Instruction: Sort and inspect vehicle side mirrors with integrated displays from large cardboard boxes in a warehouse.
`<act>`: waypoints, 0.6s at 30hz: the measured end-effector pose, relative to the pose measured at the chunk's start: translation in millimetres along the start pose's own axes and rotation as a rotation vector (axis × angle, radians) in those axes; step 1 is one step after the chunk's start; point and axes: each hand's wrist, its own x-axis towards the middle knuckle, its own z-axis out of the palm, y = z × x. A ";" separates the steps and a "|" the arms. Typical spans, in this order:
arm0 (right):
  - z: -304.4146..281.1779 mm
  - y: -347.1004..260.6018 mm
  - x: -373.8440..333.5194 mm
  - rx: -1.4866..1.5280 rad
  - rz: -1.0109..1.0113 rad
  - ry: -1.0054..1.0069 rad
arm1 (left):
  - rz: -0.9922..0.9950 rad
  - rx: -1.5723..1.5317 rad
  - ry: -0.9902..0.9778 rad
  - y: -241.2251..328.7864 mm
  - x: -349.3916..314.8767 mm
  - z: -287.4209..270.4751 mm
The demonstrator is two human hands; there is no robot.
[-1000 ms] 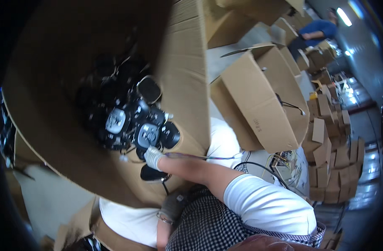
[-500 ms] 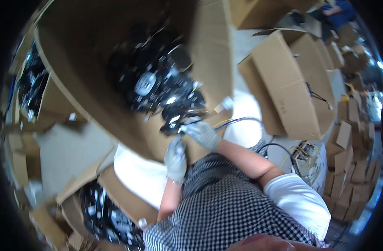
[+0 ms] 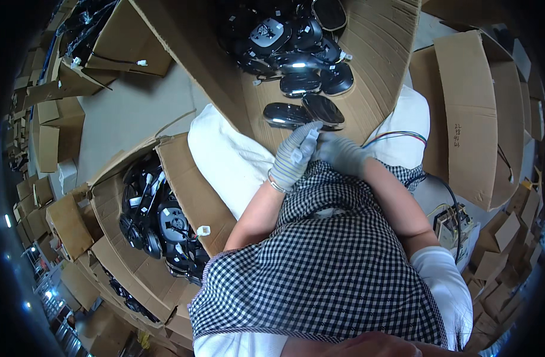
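Note:
My left hand (image 3: pixel 289 162), in a striped pale glove, is closed on a white plastic connector (image 3: pixel 309 144) that sticks up past the thumb. Close beside it, my right hand (image 3: pixel 343 154) has its gloved fingers curled in; what they hold, if anything, is hidden. Thin coloured wires (image 3: pixel 397 135) arch over my right thigh beside that hand. Just beyond both hands, two glossy black rounded housings (image 3: pixel 284 113) lie in the near part of a large open carton (image 3: pixel 373 71). Farther in is a pile of similar black housings (image 3: pixel 296 35), some with white plugs.
An open carton (image 3: pixel 192 172) of black wired parts stands at my left. Another open carton (image 3: pixel 472 119) is at the right, near a small device with wiring (image 3: pixel 448 223) and a black cable (image 3: pixel 454 193). Stacked cardboard lines both sides.
The view has turned, so the large carton sits higher and farther right. My hands have come away from a black housing, and a white connector now shows in my left hand.

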 end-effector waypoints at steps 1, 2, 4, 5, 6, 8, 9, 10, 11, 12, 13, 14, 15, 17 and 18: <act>-9.7 5.0 -8.6 -0.191 -0.187 0.113 | 0.022 0.059 0.012 0.2 1.8 -2.2; -32.5 -2.3 -18.6 -0.184 -0.190 0.105 | 0.012 0.056 0.016 -4.4 2.0 -3.7; -78.3 -21.6 -41.3 1.405 0.554 0.217 | 0.059 0.195 -0.019 -14.1 0.5 -2.3; -81.9 -21.2 -42.5 1.406 0.561 0.218 | 0.055 0.191 -0.024 -10.7 1.7 -1.0; -84.5 -21.1 -41.6 1.357 0.427 0.233 | 0.118 0.299 -0.025 -6.3 2.9 -0.4; -78.0 -23.3 -34.9 1.368 0.302 0.294 | 0.292 0.505 -0.012 3.5 6.9 0.3; -78.5 -21.9 -37.3 1.369 0.304 0.295 | 0.291 0.503 -0.014 7.1 6.1 1.5; -79.5 -19.8 -39.5 1.468 0.315 0.215 | 0.280 0.575 0.003 10.2 4.2 1.7; -79.8 -18.3 -40.5 1.566 0.325 0.132 | 0.268 0.646 0.020 11.3 3.8 1.7; -63.7 -15.5 -39.1 1.569 0.326 0.130 | 0.258 0.689 0.032 2.9 2.9 1.0; -34.4 -10.7 -38.1 1.636 0.251 0.233 | 0.256 0.687 0.027 3.2 3.6 1.3; -23.8 -11.3 -35.2 1.701 0.173 0.333 | 0.314 0.699 -0.018 4.4 2.7 0.1; -18.0 -7.0 -40.7 1.705 0.179 0.332 | 0.371 0.709 -0.064 4.1 2.3 -0.2; -23.1 -3.2 -47.0 1.545 0.252 0.188 | 0.378 0.725 -0.073 -2.4 2.9 -0.8; -22.1 -2.4 -46.9 1.549 0.259 0.185 | 0.323 0.756 -0.095 -5.3 1.0 -0.8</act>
